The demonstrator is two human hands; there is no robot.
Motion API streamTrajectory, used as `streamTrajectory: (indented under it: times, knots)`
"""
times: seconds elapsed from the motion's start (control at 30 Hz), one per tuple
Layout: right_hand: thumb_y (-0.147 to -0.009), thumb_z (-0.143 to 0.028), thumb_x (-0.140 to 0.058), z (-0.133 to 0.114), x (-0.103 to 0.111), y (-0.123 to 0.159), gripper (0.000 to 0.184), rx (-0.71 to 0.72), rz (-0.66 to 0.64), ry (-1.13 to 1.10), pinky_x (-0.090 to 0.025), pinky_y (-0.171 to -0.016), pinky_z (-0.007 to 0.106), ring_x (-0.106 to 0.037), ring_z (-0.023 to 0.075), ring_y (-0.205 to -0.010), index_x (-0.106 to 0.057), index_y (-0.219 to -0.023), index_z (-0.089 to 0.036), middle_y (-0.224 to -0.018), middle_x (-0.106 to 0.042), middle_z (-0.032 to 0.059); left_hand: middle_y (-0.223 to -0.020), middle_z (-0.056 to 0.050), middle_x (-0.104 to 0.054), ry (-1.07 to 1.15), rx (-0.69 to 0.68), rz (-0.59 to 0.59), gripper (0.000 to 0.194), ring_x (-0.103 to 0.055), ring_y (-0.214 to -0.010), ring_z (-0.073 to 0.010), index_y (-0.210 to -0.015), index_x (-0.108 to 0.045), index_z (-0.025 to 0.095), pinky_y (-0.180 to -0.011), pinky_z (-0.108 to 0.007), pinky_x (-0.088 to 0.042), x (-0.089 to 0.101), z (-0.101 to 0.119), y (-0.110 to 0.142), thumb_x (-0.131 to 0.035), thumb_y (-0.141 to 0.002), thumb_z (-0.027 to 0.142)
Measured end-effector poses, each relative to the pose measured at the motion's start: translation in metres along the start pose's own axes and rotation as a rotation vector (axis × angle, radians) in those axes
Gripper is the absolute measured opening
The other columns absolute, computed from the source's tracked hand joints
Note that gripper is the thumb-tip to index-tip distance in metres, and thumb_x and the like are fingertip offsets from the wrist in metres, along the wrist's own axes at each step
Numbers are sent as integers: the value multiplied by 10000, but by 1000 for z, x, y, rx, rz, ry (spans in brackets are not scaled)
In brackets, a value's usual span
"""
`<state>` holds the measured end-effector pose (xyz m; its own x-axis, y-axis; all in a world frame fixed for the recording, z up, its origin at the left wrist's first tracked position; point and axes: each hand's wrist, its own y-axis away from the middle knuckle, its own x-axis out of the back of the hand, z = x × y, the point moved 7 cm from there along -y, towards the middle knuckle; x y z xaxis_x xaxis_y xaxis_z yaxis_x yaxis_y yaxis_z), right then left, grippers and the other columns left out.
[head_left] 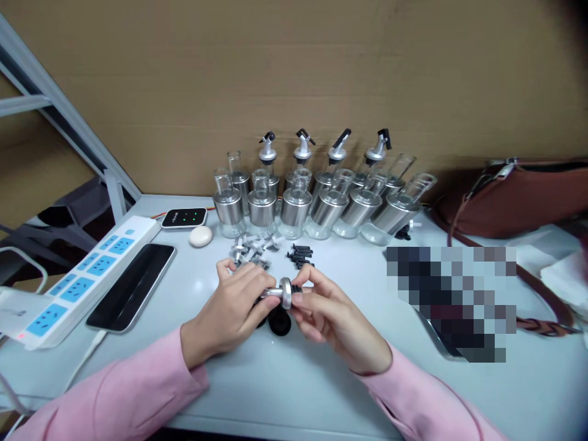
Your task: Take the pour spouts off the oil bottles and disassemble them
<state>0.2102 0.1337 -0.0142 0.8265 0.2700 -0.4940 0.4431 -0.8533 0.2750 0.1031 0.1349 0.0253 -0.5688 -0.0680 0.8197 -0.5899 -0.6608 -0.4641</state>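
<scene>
A silver pour spout with a ribbed black stopper lies sideways between my two hands above the table. My left hand is closed round its narrow metal end. My right hand pinches the black stopper end with thumb and fingertips. Just below my hands are round black stoppers, partly covered by my left fingers. Beyond my hands lies a pile of silver spout heads. Beside it are several small black levers.
Two rows of steel-wrapped glass bottles stand at the back, several with pour spouts fitted. On the left are a power strip, a phone, a small black-faced device and a white case. A brown bag sits right.
</scene>
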Motion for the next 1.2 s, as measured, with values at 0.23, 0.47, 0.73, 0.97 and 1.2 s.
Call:
streamTrajectory:
  times: [0.23,0.47,0.73,0.97,1.2]
  knots:
    - [-727,-322,-650,-2,-3,1,277,59,-62,54,-341,-360,134,-477,47,-396,-418,-798,-188,-563,-537,-70,-722,13,-556,171,36,-13,428,-469,-679,-127,-784,-508,159,-724,-317,-204,-3,-3,2,-241,-981,427]
    - [-746,-392,-684,0,-9,2,379,68,-118,45,-257,-335,95,-414,9,-351,-374,-705,-178,-530,-575,-50,-613,22,-469,207,-6,-45,548,-401,-637,-128,-636,-430,153,-702,-324,-195,1,-3,-3,-157,-964,497]
    - [-772,-317,-624,-14,-11,11,312,298,-28,355,-317,-386,156,-406,41,-401,-348,-688,-200,-546,-530,-45,-576,28,-424,378,43,-162,550,-368,-653,-136,-605,-414,156,-689,-311,-204,0,-8,-6,-186,-957,513]
    - [-869,-111,-481,-39,-41,46,182,1137,-3,1356,-338,-510,214,-433,87,-553,-458,-701,-177,-609,-501,-11,-588,37,-409,440,41,-252,567,-370,-614,-116,-594,-413,150,-727,-317,-207,0,-11,-7,-182,-955,521]
    - [-826,-104,-555,-39,-39,52,113,1234,40,1390,-387,-512,239,-501,118,-575,-487,-819,-194,-644,-564,4,-582,41,-451,482,77,-242,563,-391,-579,-101,-583,-393,150,-756,-312,-237,-2,-10,-6,-181,-960,510]
